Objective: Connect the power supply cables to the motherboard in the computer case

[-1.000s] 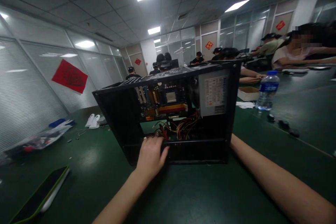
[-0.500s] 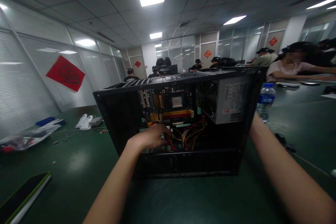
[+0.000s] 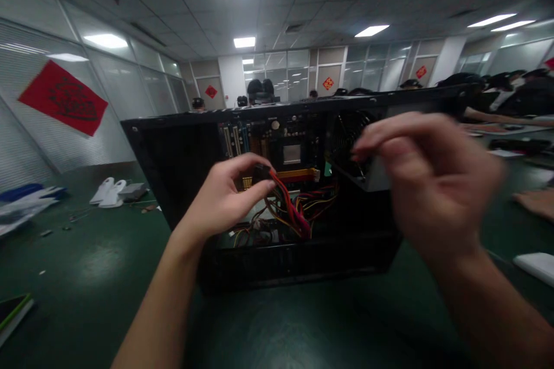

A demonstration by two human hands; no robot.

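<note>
My left hand (image 3: 236, 193) is inside the open side of a black computer case (image 3: 285, 259), its thumb and fingers closed on a black cable connector (image 3: 261, 172). Red, yellow and black wires (image 3: 289, 202) hang from that connector toward the case floor. Above and behind it is the motherboard (image 3: 277, 132), with a bare square processor socket and yellow and red memory slots. Raised before the power supply (image 3: 377, 179), my right hand (image 3: 433, 173) is smeared by motion. Its fingers are curled, and I see nothing between them. It covers much of the power supply.
On the green table (image 3: 99, 259) at the left lie white slipper-like items (image 3: 108, 191), a grey block (image 3: 133, 191), a plastic bag (image 3: 26, 207) and a green-edged book-like object (image 3: 15, 314). A white object (image 3: 536, 266) lies at the right. Several people sit beyond the case.
My left hand has lifted the connector and its wires higher in the case. My right hand has come from behind the case's right side to its front. The view has shifted right.
</note>
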